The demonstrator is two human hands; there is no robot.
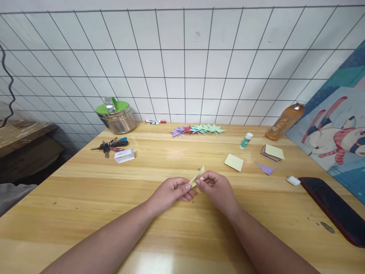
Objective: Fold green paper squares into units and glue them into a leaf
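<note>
A small folded piece of pale yellow paper [196, 177] is held up between both hands, just above the wooden table. My left hand [177, 189] pinches its lower left end between thumb and fingers. On the other side, my right hand [215, 186] grips the paper's right edge with thumb and index finger. Beyond the hands, folded paper leaves [199, 129] in purple, red, blue and green lie in an overlapping row near the wall. A pad of yellow paper squares [234, 162] rests to the right of my hands.
On the right are a glue stick [246, 140], a paper stack [273, 152], a purple paper triangle [265, 168], an eraser [293, 180], a phone [333, 207] and a bottle [286, 121]. Keys [110, 145], a white box [124, 155], a green-lidded pot [116, 116] and a marker [155, 122] stand left.
</note>
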